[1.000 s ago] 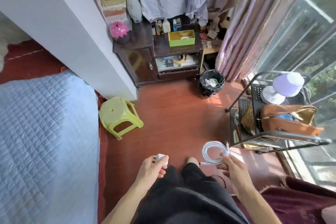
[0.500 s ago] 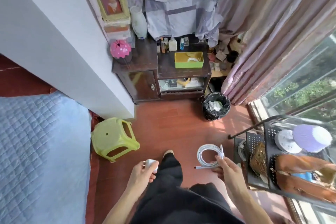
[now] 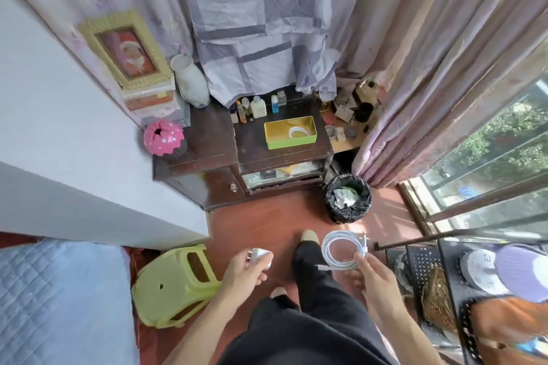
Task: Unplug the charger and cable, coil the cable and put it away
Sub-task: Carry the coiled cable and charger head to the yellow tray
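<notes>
A: Where's the cable?
B: White cable (image 3: 341,252) is coiled into a flat loop in the right hand (image 3: 374,271), at about 5 o'clock in view, over the red floor (image 3: 267,225). Fingers (image 3: 362,261) pinch the coil's 4 o'clock side. The coil's face is turned up toward the camera.
A: Ends?
B: One connector sticks up past the fingers toward 12 o'clock. The other end pokes out of the bottom of the coil toward 9 o'clock.
A: Charger?
B: White charger (image 3: 262,255) is in the left hand (image 3: 244,271), at roughly 6 o'clock. Fingers curl around its base; prongs point toward 10 o'clock.
A: Arm pose?
B: Both forearms come in from the bottom edge, hands held apart on either side of the black trouser legs, palms partly facing each other.
A: Anything ahead?
B: Dark bench (image 3: 284,154) at 12 o'clock carries a green box (image 3: 292,142) with another white coil inside. Black bin (image 3: 347,198) just to its right, green stool (image 3: 175,287) at 8 o'clock.
</notes>
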`<act>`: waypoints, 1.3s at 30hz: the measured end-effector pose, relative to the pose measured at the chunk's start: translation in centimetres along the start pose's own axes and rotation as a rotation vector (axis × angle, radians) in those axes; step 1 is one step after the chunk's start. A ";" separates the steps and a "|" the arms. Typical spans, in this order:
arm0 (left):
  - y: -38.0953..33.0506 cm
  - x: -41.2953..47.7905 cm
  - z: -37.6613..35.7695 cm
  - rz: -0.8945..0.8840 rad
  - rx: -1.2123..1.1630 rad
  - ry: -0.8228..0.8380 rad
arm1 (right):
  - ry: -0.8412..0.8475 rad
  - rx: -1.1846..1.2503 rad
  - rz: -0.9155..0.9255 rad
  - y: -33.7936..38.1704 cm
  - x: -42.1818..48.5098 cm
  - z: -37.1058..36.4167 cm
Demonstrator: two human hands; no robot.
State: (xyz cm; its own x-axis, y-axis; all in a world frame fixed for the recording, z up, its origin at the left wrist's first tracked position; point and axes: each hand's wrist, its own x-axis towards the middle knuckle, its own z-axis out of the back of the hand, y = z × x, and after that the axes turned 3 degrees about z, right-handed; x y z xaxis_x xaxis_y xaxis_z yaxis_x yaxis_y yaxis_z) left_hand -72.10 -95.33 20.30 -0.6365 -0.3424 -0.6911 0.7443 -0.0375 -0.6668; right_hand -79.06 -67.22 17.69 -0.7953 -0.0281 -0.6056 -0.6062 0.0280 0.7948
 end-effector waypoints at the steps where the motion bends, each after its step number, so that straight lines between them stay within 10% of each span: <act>1: -1.0 1.1 -0.4 0.007 0.026 0.005 | -0.001 -0.012 -0.009 0.6 1.6 -0.2; 39: -27.4 33.5 3.7 0.129 0.035 -0.085 | -0.207 -0.242 -0.205 21.6 36.4 -18.0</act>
State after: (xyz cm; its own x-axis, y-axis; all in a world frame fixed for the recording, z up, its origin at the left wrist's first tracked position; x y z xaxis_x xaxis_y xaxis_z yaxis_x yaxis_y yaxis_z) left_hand -113.13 -109.22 16.42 -0.5173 -0.4245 -0.7431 0.8261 -0.0209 -0.5631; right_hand -121.01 -85.66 13.49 -0.6568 0.1945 -0.7286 -0.7538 -0.1950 0.6275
